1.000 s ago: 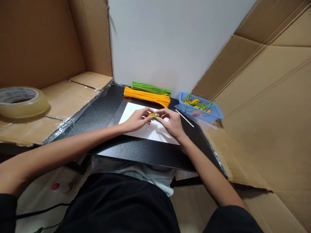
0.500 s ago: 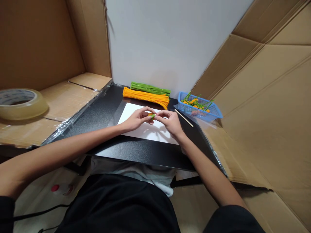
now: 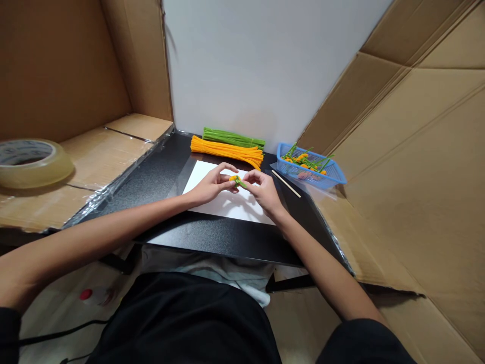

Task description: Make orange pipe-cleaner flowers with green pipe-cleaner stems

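Note:
Between my two hands is a small pipe-cleaner flower [image 3: 236, 179], orange on top with a green part below. My left hand [image 3: 212, 186] pinches its orange side between thumb and fingers. The fingertips of my right hand [image 3: 264, 192] close on the green end, which points to the right. Both hands hover over a white sheet [image 3: 242, 210] lying on the black table [image 3: 212, 235]. Behind them lie a bundle of orange pipe cleaners [image 3: 227, 149] and a bundle of green pipe cleaners [image 3: 233, 136].
A blue basket [image 3: 333, 181] at the right holds several orange and green pieces. A thin pale stick [image 3: 286, 183] lies between basket and sheet. On cardboard at the left sits a roll of clear tape [image 3: 56, 164]. Cardboard walls [image 3: 417, 151] flank the table.
My right fingers have shifted slightly on the green end, and more of the orange and green flower shows between my hands. The things on the table stay put.

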A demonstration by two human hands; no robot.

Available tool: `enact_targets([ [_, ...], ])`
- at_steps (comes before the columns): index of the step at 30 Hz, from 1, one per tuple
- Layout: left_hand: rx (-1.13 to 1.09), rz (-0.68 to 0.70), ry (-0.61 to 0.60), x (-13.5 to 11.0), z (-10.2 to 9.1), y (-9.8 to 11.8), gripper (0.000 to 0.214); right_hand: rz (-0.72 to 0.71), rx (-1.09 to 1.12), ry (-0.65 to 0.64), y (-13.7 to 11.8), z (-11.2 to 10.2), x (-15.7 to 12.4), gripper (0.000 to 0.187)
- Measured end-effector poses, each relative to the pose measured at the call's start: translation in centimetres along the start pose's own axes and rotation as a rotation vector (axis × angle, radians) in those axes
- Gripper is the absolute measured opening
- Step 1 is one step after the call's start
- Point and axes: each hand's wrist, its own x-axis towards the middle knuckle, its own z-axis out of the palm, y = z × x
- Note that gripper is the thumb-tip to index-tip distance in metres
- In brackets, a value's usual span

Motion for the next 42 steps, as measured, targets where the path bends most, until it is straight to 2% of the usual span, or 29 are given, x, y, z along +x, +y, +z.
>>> enact_targets([
  [5, -0.021, 0.020, 0.010, -0.2, -0.1, 0.0, 0.043, -0.024, 0.014, -0.042, 0.0, 0.0, 0.0, 0.032],
  [10, 0.026, 0.037, -0.027, -0.1, -0.1, 0.0, 0.044, -0.076, -0.040, -0.059, -0.5, -0.1, -0.1, 0.026],
  [13, 0.143, 0.049, -0.020, 0.0, -0.3, -0.2, 0.040, -0.130, -0.124, -0.066, -0.6, -0.6, 0.0, 0.020],
  [19, 0.543, 0.109, -0.047, -0.3, -0.7, -0.4, 0.029, -0.263, -0.314, -0.113, -0.4, -1.4, 0.3, 0.009],
  [23, 0.627, 0.145, -0.009, -0.5, -0.5, -0.2, 0.030, -0.314, -0.366, -0.118, -0.2, -1.3, 0.3, 0.005],
  [37, 0.666, 0.175, -0.009, -1.0, 0.8, 0.5, 0.024, -0.187, -0.234, -0.101, 0.5, 0.0, -0.4, 0.008],
  [42, 0.684, 0.182, -0.021, -1.2, 1.0, 0.7, 0.023, -0.192, -0.256, -0.060, 0.5, 0.4, -0.5, 0.010],
])
